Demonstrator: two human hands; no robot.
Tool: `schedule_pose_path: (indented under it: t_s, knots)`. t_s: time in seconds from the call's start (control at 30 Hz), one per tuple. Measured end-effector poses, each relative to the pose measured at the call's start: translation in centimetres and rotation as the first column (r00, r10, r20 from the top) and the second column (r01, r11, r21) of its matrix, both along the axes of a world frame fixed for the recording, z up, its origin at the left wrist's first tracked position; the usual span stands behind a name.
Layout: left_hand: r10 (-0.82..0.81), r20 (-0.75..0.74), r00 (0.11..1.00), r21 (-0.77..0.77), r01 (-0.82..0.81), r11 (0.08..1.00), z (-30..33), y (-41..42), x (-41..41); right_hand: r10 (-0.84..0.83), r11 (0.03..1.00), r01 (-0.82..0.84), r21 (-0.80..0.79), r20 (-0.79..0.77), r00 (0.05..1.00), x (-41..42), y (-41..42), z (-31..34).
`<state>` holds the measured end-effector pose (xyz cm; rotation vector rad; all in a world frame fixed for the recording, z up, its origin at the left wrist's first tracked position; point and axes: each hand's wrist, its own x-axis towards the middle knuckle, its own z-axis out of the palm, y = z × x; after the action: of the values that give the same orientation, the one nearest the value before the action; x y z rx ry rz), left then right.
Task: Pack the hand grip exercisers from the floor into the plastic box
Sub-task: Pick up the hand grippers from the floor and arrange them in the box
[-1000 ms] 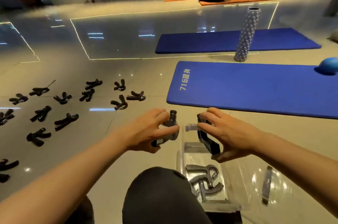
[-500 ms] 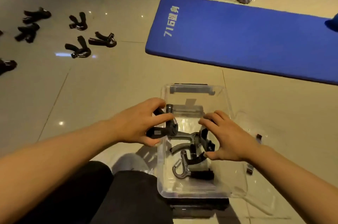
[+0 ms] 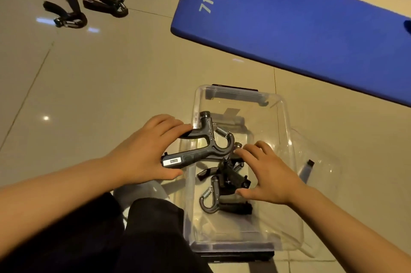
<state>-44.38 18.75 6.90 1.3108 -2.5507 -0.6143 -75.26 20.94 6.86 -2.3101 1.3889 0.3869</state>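
A clear plastic box (image 3: 287, 117) stands on the floor in front of my knees. My left hand (image 3: 142, 154) grips a grey hand grip exerciser (image 3: 200, 152) by its handles, over the box's left rim. My right hand (image 3: 269, 174) is inside the box, its fingers and thumb curled around a dark exerciser (image 3: 231, 174) that lies among others. Another grey exerciser (image 3: 213, 201) lies on the box bottom near me. More black exercisers (image 3: 66, 14) lie on the floor at the far left.
A blue exercise mat (image 3: 300, 23) lies beyond the box to the right. The box's clear lid (image 3: 315, 157) with a dark latch lies to the right of the box. My dark-trousered knee (image 3: 142, 232) is against the box's left near corner. Glossy beige tiles surround everything.
The view has tipped down and closer to the box. Both hands came down with their exercisers; the right one is now low inside the box, the left one at the left rim.
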Motion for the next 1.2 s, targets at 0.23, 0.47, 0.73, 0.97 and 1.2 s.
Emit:
schedule_pose_path:
  t_s: [0.23,0.47,0.73,0.97,1.2]
  knots:
    - [0.269,-0.173,0.947,0.141,-0.247,0.959,-2.1,2.2,-0.2,0.088,0.993,-0.097,-0.069,-0.124,0.988,1.1,-1.9,1.0]
    - [0.433,-0.262,0.863,0.112,-0.419,0.901,-1.8,2.8,0.7,-0.224,0.958,0.248,-0.148,0.161,0.961,2.4,-5.3,1.6]
    - [0.432,-0.252,0.866,0.08,-0.426,0.901,-1.7,2.7,0.5,-0.501,0.866,0.477,0.152,0.244,0.83,2.8,-3.5,-3.6]
    - [0.393,-0.273,0.878,0.011,-0.405,0.914,-1.2,2.7,0.6,-0.374,0.924,0.375,0.071,-0.029,0.927,2.1,-2.6,-7.9]
    - [0.436,-0.287,0.853,0.044,-0.443,0.896,-0.8,2.2,0.3,-0.278,0.937,0.317,0.144,-0.236,0.931,4.0,-5.8,-10.0]
